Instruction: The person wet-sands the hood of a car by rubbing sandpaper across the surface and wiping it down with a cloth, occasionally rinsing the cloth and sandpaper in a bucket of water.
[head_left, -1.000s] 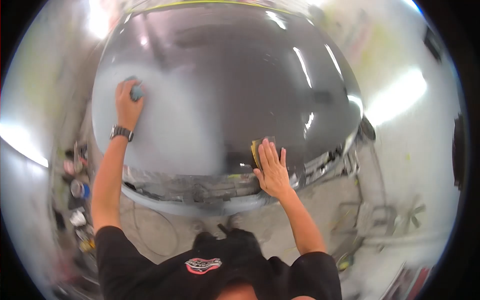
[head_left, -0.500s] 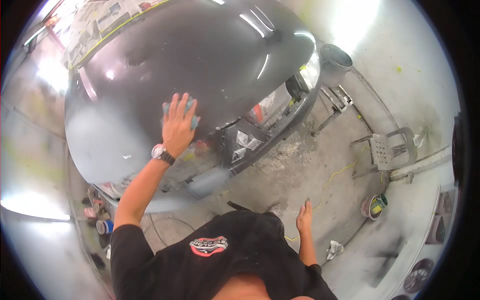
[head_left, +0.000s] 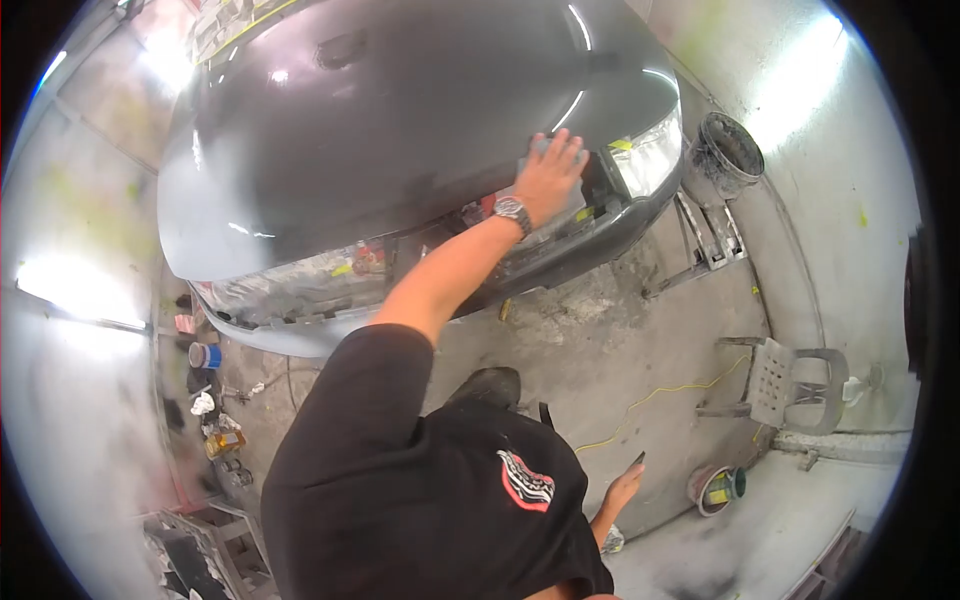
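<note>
My left hand [head_left: 548, 182], with a watch on its wrist, lies on the front edge of the dark grey car hood [head_left: 420, 110] near the headlight [head_left: 652, 158]. Its fingers are slightly spread over a blue-grey cloth [head_left: 538, 148], which they press to the panel; most of the cloth is hidden. Low beside my body, my right hand [head_left: 624, 488] is apart from the car. Its fingers are closed around a small, thin dark thing that I cannot make out.
Beyond the headlight stands a dark bucket [head_left: 728, 155]. A plastic chair [head_left: 790, 385] stands at the right, with a yellow cord [head_left: 655, 398] on the floor nearby. Below it is a pail [head_left: 708, 490]. Cans, including a blue one [head_left: 205, 355], line the left wall.
My left hand has slid right across the hood with the cloth, from the middle of the front edge towards the headlight. My body and view have shifted; my right hand stays low.
</note>
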